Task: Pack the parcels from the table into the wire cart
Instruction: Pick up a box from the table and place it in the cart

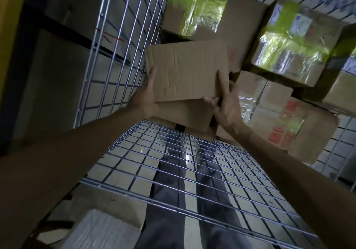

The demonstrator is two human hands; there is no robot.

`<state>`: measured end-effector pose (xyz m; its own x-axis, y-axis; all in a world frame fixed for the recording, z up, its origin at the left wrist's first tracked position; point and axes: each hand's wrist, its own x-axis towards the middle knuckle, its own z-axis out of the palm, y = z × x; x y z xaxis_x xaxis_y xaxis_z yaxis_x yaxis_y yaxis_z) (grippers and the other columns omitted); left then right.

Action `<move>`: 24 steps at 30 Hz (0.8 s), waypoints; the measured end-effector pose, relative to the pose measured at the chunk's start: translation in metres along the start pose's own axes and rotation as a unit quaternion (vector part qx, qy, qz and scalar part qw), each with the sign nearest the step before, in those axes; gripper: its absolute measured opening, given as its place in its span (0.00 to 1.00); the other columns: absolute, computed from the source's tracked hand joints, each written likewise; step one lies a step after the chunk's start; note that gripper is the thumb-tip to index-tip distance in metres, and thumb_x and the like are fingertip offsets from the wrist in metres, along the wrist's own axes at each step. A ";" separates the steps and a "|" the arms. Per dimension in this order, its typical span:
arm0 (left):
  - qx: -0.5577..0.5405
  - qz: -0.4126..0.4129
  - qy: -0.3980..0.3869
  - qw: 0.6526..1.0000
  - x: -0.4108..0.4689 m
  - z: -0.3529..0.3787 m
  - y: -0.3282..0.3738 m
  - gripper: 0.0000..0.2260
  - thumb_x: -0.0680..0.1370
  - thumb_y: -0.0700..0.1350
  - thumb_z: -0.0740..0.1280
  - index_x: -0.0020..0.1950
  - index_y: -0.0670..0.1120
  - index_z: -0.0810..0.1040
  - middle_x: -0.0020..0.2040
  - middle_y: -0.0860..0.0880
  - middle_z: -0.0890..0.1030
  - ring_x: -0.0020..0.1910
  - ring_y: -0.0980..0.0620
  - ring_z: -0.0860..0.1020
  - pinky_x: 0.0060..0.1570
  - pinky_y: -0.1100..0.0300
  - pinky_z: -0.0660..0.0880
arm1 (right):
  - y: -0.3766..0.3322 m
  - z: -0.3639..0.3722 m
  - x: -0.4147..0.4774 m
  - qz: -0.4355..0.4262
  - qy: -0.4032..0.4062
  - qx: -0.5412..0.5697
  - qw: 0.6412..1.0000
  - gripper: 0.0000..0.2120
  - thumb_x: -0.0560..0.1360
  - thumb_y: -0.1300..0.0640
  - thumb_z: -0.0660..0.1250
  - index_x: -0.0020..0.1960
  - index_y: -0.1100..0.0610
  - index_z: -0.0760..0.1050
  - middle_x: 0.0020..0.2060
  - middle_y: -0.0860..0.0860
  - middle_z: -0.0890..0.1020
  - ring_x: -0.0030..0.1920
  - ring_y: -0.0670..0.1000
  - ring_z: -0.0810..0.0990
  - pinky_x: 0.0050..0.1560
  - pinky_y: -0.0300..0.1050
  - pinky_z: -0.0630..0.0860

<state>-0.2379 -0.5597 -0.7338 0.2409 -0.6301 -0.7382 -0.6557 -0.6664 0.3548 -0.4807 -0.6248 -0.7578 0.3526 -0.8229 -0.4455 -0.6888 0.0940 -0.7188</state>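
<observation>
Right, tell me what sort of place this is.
Probably a parcel depot or warehouse: a wire cart, taped cardboard parcels stacked inside it, and the left hand and right hand holding another plain box.

Dim in here, light's low & cool. Far left there's a strip of yellow wall (5, 37), then a dark upright post (19, 75) w/ a dark rail (63, 29) running off it at an angle. Flat grey panels (57, 79) fill the space above & below that rail. Floor (141, 184) is pale & glossy, w/ one bright glare spot (141, 150) on it. Bottom left, a whitish wood-grain surface (100, 229), lit better than the rest.
</observation>
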 end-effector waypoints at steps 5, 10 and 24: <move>0.130 0.031 0.095 0.987 0.007 -0.022 0.027 0.31 0.67 0.44 0.76 0.67 0.44 0.70 0.69 0.39 0.61 0.68 0.37 0.65 0.65 0.44 0.71 | -0.003 -0.009 0.010 0.058 0.062 -0.036 0.996 0.40 0.75 0.51 0.73 0.80 0.52 0.55 0.66 0.61 0.65 0.62 0.51 0.64 0.65 0.36 0.62; 0.002 0.083 0.107 0.991 0.054 -0.050 0.067 0.19 0.70 0.47 0.73 0.60 0.48 0.74 0.71 0.48 0.66 0.69 0.44 0.66 0.61 0.58 0.66 | -0.006 0.002 0.004 0.089 0.084 -0.064 0.990 0.39 0.76 0.53 0.71 0.80 0.52 0.54 0.69 0.62 0.65 0.64 0.52 0.62 0.65 0.42 0.64; 0.078 0.029 0.118 0.990 0.003 -0.004 0.011 0.22 0.77 0.46 0.71 0.66 0.42 0.67 0.69 0.39 0.64 0.65 0.40 0.68 0.59 0.46 0.73 | -0.043 0.043 0.001 0.098 -0.045 0.214 0.971 0.32 0.79 0.61 0.67 0.78 0.53 0.57 0.55 0.39 0.75 0.50 0.28 0.76 0.49 0.24 0.73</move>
<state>-0.2409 -0.5705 -0.7301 0.3478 -0.7527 -0.5590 -0.7708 -0.5690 0.2865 -0.4234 -0.6054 -0.7505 0.3083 -0.7158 -0.6266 -0.4282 0.4837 -0.7633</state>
